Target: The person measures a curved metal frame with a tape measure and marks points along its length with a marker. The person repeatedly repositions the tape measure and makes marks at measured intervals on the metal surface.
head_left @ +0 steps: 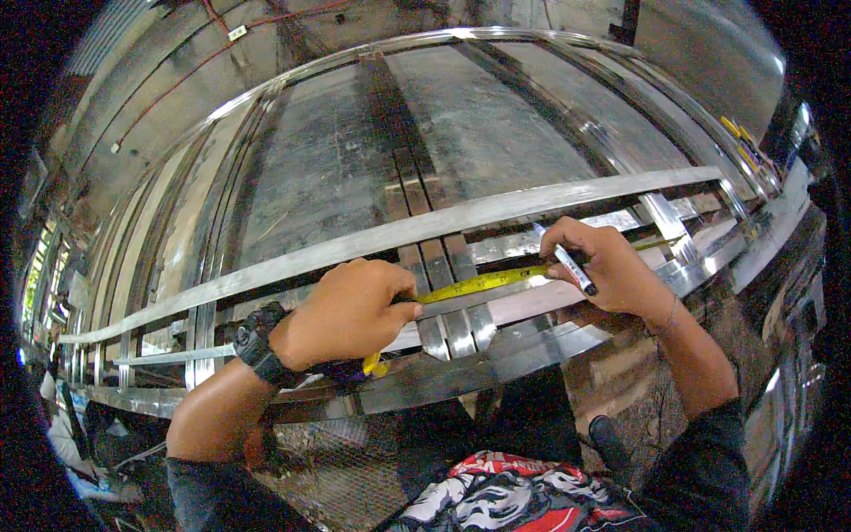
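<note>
A yellow tape measure blade (pixel 483 283) stretches between my hands over a bare metal frame (pixel 496 377). My left hand (pixel 350 306) pinches the blade's left end between thumb and fingers. Beneath that wrist a yellow and dark piece (pixel 374 364) peeks out; whether it is the tape's case I cannot tell. My right hand (pixel 612 266) holds a white marker (pixel 574 269) with a black end, and its fingertips meet the blade. Farther right, more of the blade shows past this hand. Just beyond both hands, a long flat metal bar (pixel 355 241) lies across the frame.
Shiny crossbars (pixel 669 226) and dark uprights run through the frame toward its curved far rim (pixel 461 34). Yellow-handled tools (pixel 745 142) sit at the far right. A red cable (pixel 168 93) crosses the concrete floor at the far left.
</note>
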### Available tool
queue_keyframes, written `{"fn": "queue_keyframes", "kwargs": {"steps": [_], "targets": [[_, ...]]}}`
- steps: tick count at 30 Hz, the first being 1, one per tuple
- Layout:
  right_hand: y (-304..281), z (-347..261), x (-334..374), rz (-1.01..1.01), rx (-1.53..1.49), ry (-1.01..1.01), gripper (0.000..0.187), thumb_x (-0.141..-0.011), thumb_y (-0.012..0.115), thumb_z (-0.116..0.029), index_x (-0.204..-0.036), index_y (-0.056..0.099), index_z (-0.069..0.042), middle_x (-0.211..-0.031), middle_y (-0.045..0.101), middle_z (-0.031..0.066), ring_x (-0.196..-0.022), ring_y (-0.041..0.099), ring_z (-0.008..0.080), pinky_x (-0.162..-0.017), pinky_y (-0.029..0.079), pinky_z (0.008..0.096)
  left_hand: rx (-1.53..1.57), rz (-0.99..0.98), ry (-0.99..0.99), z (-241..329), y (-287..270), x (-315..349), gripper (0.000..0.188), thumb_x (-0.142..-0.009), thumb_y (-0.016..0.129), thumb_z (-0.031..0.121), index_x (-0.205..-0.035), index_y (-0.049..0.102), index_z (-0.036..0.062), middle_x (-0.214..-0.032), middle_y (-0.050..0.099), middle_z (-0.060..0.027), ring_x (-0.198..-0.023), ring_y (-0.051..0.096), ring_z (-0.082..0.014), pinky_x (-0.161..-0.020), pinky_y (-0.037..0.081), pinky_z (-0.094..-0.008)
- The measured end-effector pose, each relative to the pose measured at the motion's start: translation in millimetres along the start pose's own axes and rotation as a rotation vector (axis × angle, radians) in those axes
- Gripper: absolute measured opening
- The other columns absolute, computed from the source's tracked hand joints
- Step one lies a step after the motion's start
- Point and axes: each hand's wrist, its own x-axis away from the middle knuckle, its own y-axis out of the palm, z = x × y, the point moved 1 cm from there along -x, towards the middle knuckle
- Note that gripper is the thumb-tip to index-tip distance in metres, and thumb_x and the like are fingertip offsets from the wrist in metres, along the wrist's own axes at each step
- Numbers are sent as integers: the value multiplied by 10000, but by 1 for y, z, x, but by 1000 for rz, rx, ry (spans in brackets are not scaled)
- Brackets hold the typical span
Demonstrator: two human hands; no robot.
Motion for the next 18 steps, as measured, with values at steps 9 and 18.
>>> {"fn": "queue_keyframes", "kwargs": {"steps": [9, 18], "targets": [[2, -7, 1, -72, 10, 147, 252, -921, 779, -83, -1116, 621, -55, -1020, 704, 138, -920, 698, 309, -852, 542, 384, 249, 38, -172, -6, 11, 4, 172, -950, 775, 168, -964, 732, 2, -785, 731, -115, -728, 704, -206, -651, 549, -367], [5, -2, 3, 30, -28, 90, 368, -799, 674, 86, -1134, 645, -64, -943, 737, 204, -935, 737, 422, -816, 557, 438, 147, 69, -192, 3, 12, 5, 135, -967, 769, 166, -963, 748, 33, -741, 737, -49, -683, 687, -118, -601, 522, -329]]}}
